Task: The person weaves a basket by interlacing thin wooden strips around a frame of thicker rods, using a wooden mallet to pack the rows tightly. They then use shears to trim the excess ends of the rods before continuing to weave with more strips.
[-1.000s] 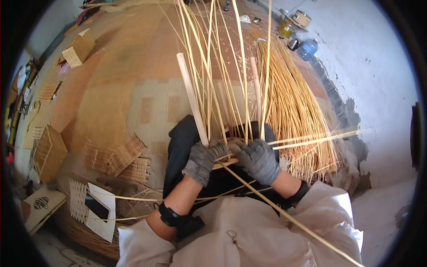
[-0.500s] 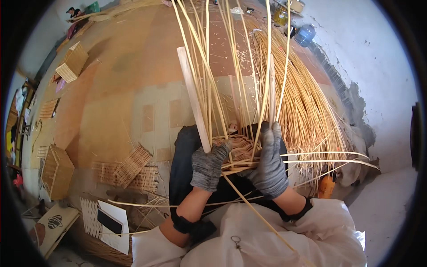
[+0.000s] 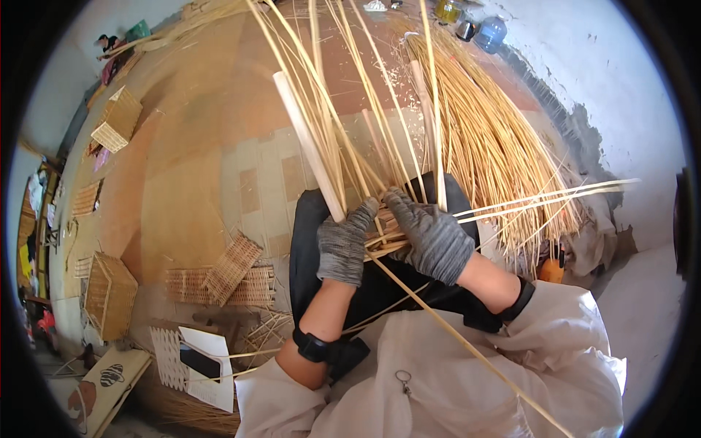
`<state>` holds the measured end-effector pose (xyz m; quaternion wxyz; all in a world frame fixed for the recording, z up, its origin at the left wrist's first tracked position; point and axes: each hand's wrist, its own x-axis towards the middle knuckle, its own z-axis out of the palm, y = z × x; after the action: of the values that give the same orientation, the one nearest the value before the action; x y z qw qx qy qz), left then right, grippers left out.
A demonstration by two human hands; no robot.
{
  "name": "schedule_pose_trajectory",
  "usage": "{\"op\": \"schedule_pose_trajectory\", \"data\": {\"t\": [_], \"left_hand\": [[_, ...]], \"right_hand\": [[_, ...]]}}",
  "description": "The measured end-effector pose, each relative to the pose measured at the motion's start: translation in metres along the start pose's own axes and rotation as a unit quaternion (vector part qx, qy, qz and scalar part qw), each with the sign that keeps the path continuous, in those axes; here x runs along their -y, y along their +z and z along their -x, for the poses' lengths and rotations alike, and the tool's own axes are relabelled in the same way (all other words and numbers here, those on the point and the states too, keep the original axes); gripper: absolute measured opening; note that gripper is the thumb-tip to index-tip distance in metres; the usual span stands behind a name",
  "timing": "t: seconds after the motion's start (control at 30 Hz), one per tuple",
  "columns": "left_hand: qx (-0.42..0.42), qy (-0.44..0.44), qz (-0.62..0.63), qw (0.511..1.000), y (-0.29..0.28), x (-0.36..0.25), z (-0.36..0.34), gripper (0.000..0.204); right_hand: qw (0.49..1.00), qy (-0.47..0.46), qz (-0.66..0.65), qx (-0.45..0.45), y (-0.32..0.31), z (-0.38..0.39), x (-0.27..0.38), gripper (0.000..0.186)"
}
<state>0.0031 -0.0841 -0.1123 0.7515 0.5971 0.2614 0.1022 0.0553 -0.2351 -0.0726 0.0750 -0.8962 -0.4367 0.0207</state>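
Note:
A part-woven wicker basket (image 3: 388,239) sits over my lap, its weave mostly covered by my hands. Several thin rods (image 3: 376,80) and thicker pale sticks, one of them a flat wooden stake (image 3: 310,142), rise from it. My left hand (image 3: 342,247), in a grey knit glove, is closed on the basket's left side at the foot of that stake. My right hand (image 3: 436,241), gloved alike, has its fingers bent over the weave, tips close to the left hand's. A long wicker strand (image 3: 467,343) runs from the weave toward my lower right. Two more strands (image 3: 548,198) stick out rightward.
A large bundle of loose rods (image 3: 496,139) lies on the floor at right. Woven panels (image 3: 230,274) and boxy wicker baskets (image 3: 109,296) are on the left, with a phone (image 3: 199,361) on white paper. Far right stands a blue water jug (image 3: 491,33) by the wall.
My right hand has moved leftward across the weave, fingers now near my left hand. The basket's rods lean further left, and the right-hand strands point higher.

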Motion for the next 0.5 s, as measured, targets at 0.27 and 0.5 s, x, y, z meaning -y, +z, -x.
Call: {"op": "schedule_pose_trajectory", "data": {"t": [0.27,0.5], "left_hand": [[0.073,0.032,0.007,0.997,-0.029,0.042,-0.006,0.042],[0.028,-0.016,0.187,0.982,-0.01,0.037,0.015,0.049]], "right_hand": [[0.994,0.083,-0.056,-0.043,-0.005,0.024,0.035,0.103],[0.971,0.072,-0.101,-0.203,0.006,0.03,0.04,0.076]]}}
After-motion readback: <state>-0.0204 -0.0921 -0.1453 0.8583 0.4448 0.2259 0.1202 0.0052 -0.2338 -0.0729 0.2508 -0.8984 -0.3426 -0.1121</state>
